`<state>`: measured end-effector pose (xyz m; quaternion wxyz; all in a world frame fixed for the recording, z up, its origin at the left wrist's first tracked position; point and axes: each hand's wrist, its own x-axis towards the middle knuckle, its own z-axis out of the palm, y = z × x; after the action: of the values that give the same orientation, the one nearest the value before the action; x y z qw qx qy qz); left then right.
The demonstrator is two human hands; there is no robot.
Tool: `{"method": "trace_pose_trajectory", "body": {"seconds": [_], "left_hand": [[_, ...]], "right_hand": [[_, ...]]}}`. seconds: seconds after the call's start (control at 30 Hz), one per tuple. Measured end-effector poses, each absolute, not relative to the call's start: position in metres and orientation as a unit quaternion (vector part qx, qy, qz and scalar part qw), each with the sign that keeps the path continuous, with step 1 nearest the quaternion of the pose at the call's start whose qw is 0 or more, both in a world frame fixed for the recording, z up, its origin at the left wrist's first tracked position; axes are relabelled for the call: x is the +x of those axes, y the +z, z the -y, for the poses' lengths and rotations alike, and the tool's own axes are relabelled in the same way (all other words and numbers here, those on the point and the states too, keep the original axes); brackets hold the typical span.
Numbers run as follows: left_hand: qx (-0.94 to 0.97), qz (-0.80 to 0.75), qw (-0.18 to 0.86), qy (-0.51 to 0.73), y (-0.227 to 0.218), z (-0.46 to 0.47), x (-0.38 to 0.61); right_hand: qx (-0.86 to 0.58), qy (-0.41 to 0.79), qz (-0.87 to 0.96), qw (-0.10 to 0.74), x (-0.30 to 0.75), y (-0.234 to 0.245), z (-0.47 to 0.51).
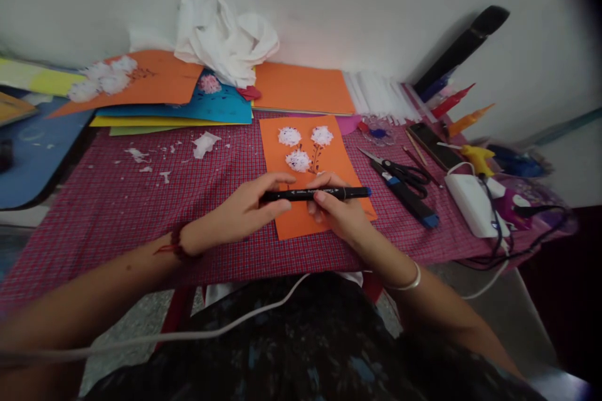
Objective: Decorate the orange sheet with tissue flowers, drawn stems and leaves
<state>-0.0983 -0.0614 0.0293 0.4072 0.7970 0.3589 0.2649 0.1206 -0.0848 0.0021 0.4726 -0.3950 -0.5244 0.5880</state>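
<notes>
A black double-ended marker (pixel 305 195) lies level across both hands, its blue tip end pointing right. My right hand (pixel 341 216) grips it near the middle, thumb in front. Around its left end are the thumb and fingers of my left hand (pixel 249 203); the thumb touches the barrel. Beneath the hands is an orange sheet (pixel 345 166) bearing white crumpled-paper flowers (pixel 298 161) with dark specks and drawn stems (pixel 316 156). The hands and marker cover the sheet's lower part.
Scissors (pixel 407 175) and a blue-black cutter (pixel 414 203) lie to the right, near a phone (pixel 433 145) and a white box with cables (pixel 475 203). White paper scraps (pixel 205 145) lie left. Behind are coloured sheets (pixel 305 88), tissue (pixel 221 34) and glue sticks (pixel 376 97).
</notes>
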Motion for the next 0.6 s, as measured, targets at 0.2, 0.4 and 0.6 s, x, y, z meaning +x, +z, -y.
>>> {"method": "trace_pose_trajectory", "body": {"seconds": [0.2, 0.4, 0.6], "left_hand": [[0.622, -0.404, 0.583, 0.332, 0.05, 0.07, -0.076], [0.58, -0.417, 0.6, 0.361, 0.064, 0.096, -0.045], [0.717, -0.381, 0.44, 0.384, 0.062, 0.126, -0.034]], "right_hand": [[-0.343, 0.633, 0.49, 0.492, 0.115, 0.017, 0.097], [-0.307, 0.623, 0.456, 0.556, 0.11, 0.022, 0.121], [-0.227, 0.622, 0.429, 0.615, 0.113, 0.024, 0.142]]}}
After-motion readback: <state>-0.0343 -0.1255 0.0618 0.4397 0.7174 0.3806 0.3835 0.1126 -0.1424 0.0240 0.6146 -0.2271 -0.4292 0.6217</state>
